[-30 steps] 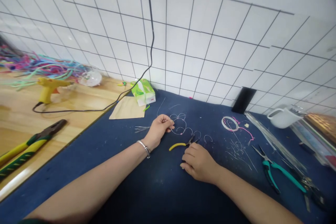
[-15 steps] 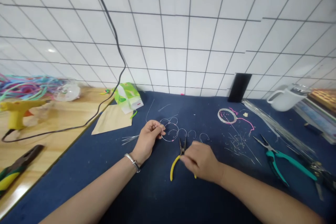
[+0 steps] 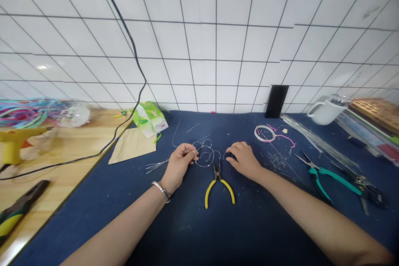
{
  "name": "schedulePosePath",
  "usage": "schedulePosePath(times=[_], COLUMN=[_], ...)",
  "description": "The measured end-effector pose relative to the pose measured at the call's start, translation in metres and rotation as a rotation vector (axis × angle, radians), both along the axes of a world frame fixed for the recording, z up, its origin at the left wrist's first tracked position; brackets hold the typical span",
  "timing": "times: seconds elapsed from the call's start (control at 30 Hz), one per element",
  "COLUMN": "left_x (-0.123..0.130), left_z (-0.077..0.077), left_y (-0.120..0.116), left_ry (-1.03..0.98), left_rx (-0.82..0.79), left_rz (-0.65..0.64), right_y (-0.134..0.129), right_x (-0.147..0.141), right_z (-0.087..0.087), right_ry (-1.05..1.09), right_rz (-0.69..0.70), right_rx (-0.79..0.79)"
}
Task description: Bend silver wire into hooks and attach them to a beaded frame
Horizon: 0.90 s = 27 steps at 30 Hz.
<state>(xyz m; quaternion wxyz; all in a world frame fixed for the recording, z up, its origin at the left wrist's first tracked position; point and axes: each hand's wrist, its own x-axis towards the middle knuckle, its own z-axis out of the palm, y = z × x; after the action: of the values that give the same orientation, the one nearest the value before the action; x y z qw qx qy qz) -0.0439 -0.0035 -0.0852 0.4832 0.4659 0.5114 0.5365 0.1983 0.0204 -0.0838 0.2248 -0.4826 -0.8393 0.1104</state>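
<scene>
My left hand point(image 3: 181, 161) pinches a thin wire ring point(image 3: 202, 165) that carries several curled wire loops. Just right of those loops, my right hand point(image 3: 243, 159) is low over the blue mat with its fingers apart and curved, near a small curved wire point(image 3: 226, 156); whether the fingertips touch it is hard to tell. Yellow-handled pliers point(image 3: 219, 187) lie between my hands, jaws pointing away from me and handles spread. Several straight wires point(image 3: 156, 166) lie left of my left hand.
Teal pliers point(image 3: 330, 178), a wire bundle point(image 3: 318, 141), clippings point(image 3: 277, 160) and a bead dish point(image 3: 264, 133) lie right. A white mug point(image 3: 327, 111) stands behind. At left are a paper sheet point(image 3: 132, 145), tissue pack point(image 3: 149, 117), black cable point(image 3: 77, 159) and yellow glue gun point(image 3: 18, 143).
My right hand has moved off the yellow pliers, up and right toward the small curved wires, and its fingers have opened. The view has shifted slightly.
</scene>
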Motion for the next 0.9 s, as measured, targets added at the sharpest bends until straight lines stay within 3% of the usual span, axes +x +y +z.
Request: schedulePosePath(times=[0.23, 0.5, 0.7, 0.9], left_x=[0.004, 0.019, 0.035, 0.051], left_z=[0.009, 0.022, 0.025, 0.022], left_y=[-0.004, -0.015, -0.003, 0.006], left_ry=[0.01, -0.019, 0.011, 0.027], left_rx=[0.03, 0.044, 0.007, 0.043], left_rz=[-0.016, -0.141, -0.22, -0.219], right_y=[-0.002, -0.013, -0.009, -0.009], right_x=[0.0, -0.001, 0.002, 0.0], right_z=[0.008, 0.018, 0.016, 0.015], right_ry=[0.167, 0.491, 0.661, 0.817], right_rz=[0.032, -0.063, -0.044, -0.05], right_rx=[-0.053, -0.196, -0.317, -0.453])
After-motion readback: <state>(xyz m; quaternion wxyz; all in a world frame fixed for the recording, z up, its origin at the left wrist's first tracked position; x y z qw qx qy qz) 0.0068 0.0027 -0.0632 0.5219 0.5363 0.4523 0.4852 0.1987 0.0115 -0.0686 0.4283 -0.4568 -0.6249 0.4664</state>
